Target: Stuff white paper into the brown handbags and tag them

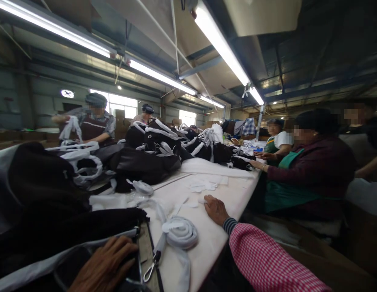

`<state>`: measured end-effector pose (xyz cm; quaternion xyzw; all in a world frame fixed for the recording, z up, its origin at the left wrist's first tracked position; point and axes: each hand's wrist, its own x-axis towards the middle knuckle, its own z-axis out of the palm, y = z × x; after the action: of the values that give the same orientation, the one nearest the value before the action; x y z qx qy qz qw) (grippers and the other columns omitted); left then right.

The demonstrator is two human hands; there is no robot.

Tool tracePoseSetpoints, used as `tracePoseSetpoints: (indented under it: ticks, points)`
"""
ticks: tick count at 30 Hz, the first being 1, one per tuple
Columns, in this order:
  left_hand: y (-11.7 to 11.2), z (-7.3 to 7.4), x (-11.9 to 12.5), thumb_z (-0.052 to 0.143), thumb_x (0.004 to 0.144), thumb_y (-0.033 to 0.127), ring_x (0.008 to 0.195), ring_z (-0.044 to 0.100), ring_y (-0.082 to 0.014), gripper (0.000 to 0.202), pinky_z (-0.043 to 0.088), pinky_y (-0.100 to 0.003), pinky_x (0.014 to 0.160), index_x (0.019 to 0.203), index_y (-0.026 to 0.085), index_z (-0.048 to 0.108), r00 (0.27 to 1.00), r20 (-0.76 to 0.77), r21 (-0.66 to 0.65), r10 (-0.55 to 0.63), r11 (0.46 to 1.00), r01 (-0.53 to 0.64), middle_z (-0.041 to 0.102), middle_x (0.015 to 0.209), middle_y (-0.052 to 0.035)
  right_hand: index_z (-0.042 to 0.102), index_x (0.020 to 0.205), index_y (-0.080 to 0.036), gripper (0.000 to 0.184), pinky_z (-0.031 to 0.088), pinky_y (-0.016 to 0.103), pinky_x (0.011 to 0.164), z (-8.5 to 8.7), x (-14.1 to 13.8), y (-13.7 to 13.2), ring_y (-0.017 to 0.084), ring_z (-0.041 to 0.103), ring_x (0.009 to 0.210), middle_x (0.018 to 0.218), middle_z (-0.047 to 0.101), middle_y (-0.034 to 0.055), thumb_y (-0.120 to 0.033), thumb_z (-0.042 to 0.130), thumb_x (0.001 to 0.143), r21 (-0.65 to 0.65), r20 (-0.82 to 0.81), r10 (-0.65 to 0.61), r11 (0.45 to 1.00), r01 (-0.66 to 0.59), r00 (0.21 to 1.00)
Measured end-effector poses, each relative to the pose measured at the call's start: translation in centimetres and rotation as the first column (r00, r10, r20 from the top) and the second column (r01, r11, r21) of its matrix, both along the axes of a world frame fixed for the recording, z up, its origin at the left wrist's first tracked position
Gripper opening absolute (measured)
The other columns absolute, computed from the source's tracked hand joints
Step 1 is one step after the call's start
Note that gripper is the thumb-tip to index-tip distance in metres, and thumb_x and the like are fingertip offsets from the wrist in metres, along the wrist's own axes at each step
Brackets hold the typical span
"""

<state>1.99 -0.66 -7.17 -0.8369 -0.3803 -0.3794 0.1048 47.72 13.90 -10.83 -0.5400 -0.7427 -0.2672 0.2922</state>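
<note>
My left hand (pixel 105 263) lies flat, fingers spread, on a black bag (pixel 63 227) with grey trim at the near edge of the white worktable (pixel 213 235). My right hand (pixel 215 209), in a red checked sleeve, rests palm down on the table near small white scraps (pixel 203 185), holding nothing. Between my hands lies a rolled white webbing strap (pixel 179 233) with a metal snap hook (pixel 149 271) at its end.
Heaps of black bags with white straps (pixel 155 146) cover the table's middle and far end. People sit along the right side, the nearest in a green apron (pixel 285 190). Two more people stand at the far left (pixel 91 121). Fluorescent tubes run overhead.
</note>
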Motion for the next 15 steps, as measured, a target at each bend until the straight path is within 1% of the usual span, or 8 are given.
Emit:
tracePoseSetpoints:
  ticks: [2,4,6,8,10,12,15]
  points:
    - [-0.4,0.3,0.4,0.046,0.102,0.044,0.104,0.069,-0.0169,0.029,0.059,-0.019,0.087,0.115,0.040,0.072,1.000,0.001,-0.023,-0.031,0.999,0.031,0.076,0.112,0.0043,0.064,0.127,-0.013,0.037,0.053,0.042,0.097,0.4,0.0,-0.2,0.029,0.069,0.110,0.126,0.070,0.0187,-0.021,0.050,0.093,-0.071,-0.015,-0.005,0.997,0.004,1.000]
    - [-0.8,0.8,0.9,0.045,0.103,0.041,0.101,0.069,-0.0161,0.030,0.059,-0.018,0.087,0.117,0.039,0.071,0.998,-0.023,-0.093,-0.052,0.994,0.049,0.075,0.112,0.0033,0.064,0.128,-0.013,0.038,0.052,0.043,0.099,0.9,-0.1,-0.4,0.030,0.069,0.112,0.128,0.070,0.0196,-0.022,0.049,0.094,-0.130,-0.029,-0.005,0.991,0.001,1.000]
    - [-1.0,1.1,1.0,0.047,0.103,0.039,0.103,0.069,-0.0162,0.029,0.059,-0.019,0.088,0.120,0.037,0.070,0.998,-0.044,-0.146,-0.038,0.989,0.031,0.074,0.115,0.0025,0.064,0.128,-0.013,0.038,0.052,0.043,0.100,1.3,-0.1,-0.6,0.030,0.068,0.114,0.130,0.069,0.0195,-0.022,0.049,0.095,-0.179,-0.044,-0.002,0.984,-0.006,0.999]
    - [-1.0,1.0,0.6,0.053,0.101,0.041,0.107,0.069,-0.0173,0.027,0.059,-0.020,0.091,0.122,0.038,0.069,0.998,-0.056,-0.127,-0.009,0.992,0.002,0.074,0.118,0.0028,0.065,0.127,-0.015,0.037,0.051,0.043,0.101,1.7,-0.2,-0.8,0.030,0.068,0.115,0.130,0.069,0.0187,-0.023,0.050,0.095,-0.221,-0.063,0.003,0.975,-0.017,0.998]
    - [-0.8,0.4,0.1,0.059,0.099,0.044,0.111,0.069,-0.0183,0.027,0.059,-0.020,0.092,0.124,0.041,0.069,0.996,-0.085,-0.074,0.013,0.997,-0.019,0.074,0.121,0.0047,0.066,0.127,-0.015,0.037,0.051,0.043,0.101,2.0,-0.3,-1.0,0.030,0.068,0.115,0.131,0.069,0.0182,-0.023,0.050,0.094,-0.257,-0.089,0.007,0.966,-0.030,0.996]
    - [-0.5,-0.5,-0.6,0.060,0.098,0.045,0.114,0.069,-0.0191,0.030,0.059,-0.020,0.092,0.127,0.043,0.067,0.991,-0.130,-0.022,0.032,0.999,-0.035,0.073,0.125,0.0063,0.066,0.127,-0.015,0.037,0.050,0.044,0.103,2.2,-0.3,-1.1,0.030,0.067,0.117,0.132,0.068,0.0178,-0.023,0.050,0.094,-0.288,-0.121,0.012,0.957,-0.047,0.993]
    - [0.0,-1.9,-1.3,0.059,0.098,0.041,0.118,0.067,-0.0198,0.033,0.059,-0.023,0.096,0.130,0.044,0.065,0.980,-0.183,-0.004,0.075,0.997,-0.077,0.071,0.129,0.0067,0.066,0.127,-0.016,0.038,0.049,0.045,0.105,2.6,0.1,-1.0,0.031,0.065,0.119,0.132,0.068,0.0173,-0.024,0.051,0.093,-0.336,-0.179,0.014,0.939,-0.074,0.984]
